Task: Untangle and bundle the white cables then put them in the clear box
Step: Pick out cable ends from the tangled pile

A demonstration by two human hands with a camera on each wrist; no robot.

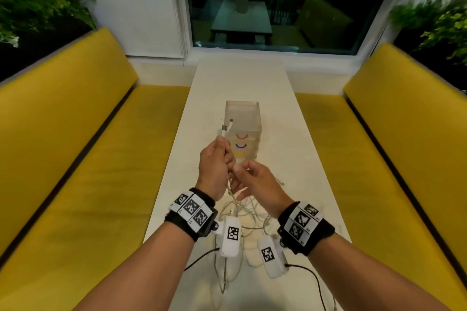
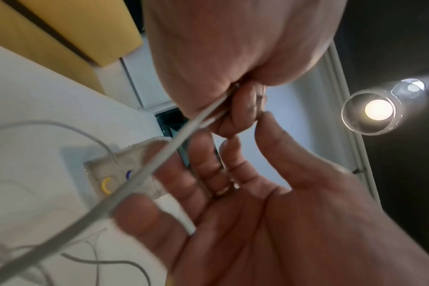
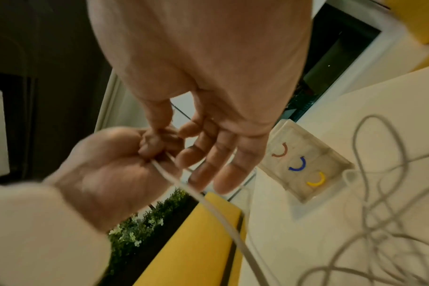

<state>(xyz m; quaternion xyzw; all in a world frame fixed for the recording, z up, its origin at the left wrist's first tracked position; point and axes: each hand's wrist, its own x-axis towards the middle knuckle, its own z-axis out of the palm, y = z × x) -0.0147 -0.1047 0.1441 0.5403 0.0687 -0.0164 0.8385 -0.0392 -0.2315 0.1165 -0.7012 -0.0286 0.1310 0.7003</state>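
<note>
- Left hand (image 1: 214,164) fisted, fingers (image 2: 243,108) curled tight round two strands of white cable (image 2: 159,164), raised above the table (image 1: 240,88).
- Two plug ends (image 1: 226,129) sticking up out of the top of that fist, in front of the clear box's left wall in the head view.
- Right hand (image 1: 255,184) just beside the left, palm turned toward it, fingers (image 3: 208,164) straight and a little spread, clamped on nothing.
- Right thumb tip touching the left fist; gripped strands running down past the right fingers, possibly brushing the little finger, though blur in the left wrist view leaves that unsure.
- Strands dropping from the fist to a loose tangle of white cables (image 1: 242,214) lying on the table below and between both wrists.
- Clear box (image 1: 243,129) upright on the table just beyond the hands, open at the top, apart from the tangle.
- Red, blue and yellow arcs (image 3: 298,166) marked in a row on the box's base.
- Yellow benches (image 1: 75,159) along both long sides of the table.
- Green plants (image 1: 43,5) behind the bench backs.
</note>
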